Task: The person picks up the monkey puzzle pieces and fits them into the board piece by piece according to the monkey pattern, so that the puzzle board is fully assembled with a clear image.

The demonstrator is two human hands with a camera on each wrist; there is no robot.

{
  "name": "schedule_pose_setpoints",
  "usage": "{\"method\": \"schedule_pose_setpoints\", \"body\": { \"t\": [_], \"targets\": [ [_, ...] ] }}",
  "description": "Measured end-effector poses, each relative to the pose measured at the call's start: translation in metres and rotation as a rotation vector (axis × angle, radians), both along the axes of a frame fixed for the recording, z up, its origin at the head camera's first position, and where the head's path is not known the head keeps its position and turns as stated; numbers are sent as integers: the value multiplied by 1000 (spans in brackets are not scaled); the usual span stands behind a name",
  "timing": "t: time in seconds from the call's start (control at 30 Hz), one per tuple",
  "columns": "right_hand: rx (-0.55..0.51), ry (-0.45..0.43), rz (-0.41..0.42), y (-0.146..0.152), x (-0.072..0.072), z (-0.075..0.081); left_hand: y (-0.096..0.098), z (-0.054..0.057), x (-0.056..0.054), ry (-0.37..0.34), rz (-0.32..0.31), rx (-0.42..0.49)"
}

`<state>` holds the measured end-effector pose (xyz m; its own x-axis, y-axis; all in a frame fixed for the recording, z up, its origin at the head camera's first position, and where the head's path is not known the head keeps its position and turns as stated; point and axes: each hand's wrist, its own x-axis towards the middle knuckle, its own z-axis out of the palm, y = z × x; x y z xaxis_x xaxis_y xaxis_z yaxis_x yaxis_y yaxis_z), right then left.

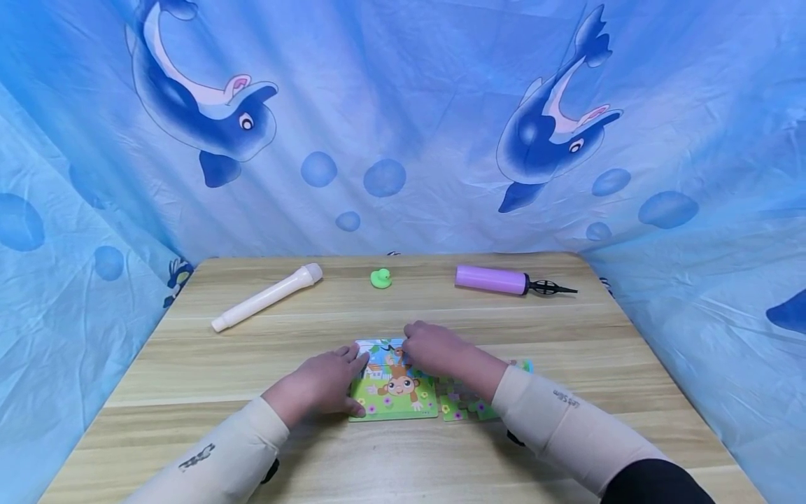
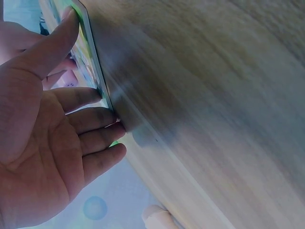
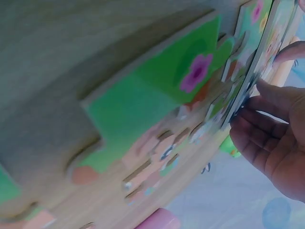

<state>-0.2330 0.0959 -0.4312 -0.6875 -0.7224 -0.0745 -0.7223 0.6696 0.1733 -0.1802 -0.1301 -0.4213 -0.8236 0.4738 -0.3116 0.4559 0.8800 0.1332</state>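
Observation:
A puzzle board [image 1: 389, 402] with a cartoon monkey on green ground lies flat near the middle of the table. My left hand [image 1: 324, 381] rests along its left side, thumb on the front left corner and the outstretched fingers at the edge. In the left wrist view the palm of this left hand [image 2: 52, 138] shows, with no object in it. My right hand [image 1: 441, 350] is at the board's far right corner; in the right wrist view the thumb and loosely bent fingers of this right hand [image 3: 276, 129] touch the edge.
Loose puzzle pieces [image 1: 455, 413] lie right of the board, partly under the right forearm. Farther back on the wooden table [image 1: 352, 315] are a white stick [image 1: 267, 297] with a knobbed end, a green toy duck [image 1: 380, 278] and a purple hand pump [image 1: 491, 279]. A blue dolphin-print curtain [image 1: 428, 91] surrounds the table.

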Motion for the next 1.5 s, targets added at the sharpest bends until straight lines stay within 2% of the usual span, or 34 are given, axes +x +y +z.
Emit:
{"method": "schedule_pose_setpoints", "body": {
  "t": [0.33,0.53,0.8,1.1,1.3,1.5],
  "targets": [
    [102,67,2,-10,12,-2,-2,-1,2,6,0,3],
    [37,19,-25,-8,6,-4,-2,-1,2,4,3,16],
    [-46,8,-8,0,1,0,-3,-2,-1,7,6,26],
    [-110,-48,-20,7,-5,-6,-5,-2,-4,24,-2,11],
    [-196,-139,-1,24,-9,3,-4,-1,-3,22,10,32],
    [-230,-185,-61,51,-12,15,-6,-1,-1,25,32,70]
  ]
}}
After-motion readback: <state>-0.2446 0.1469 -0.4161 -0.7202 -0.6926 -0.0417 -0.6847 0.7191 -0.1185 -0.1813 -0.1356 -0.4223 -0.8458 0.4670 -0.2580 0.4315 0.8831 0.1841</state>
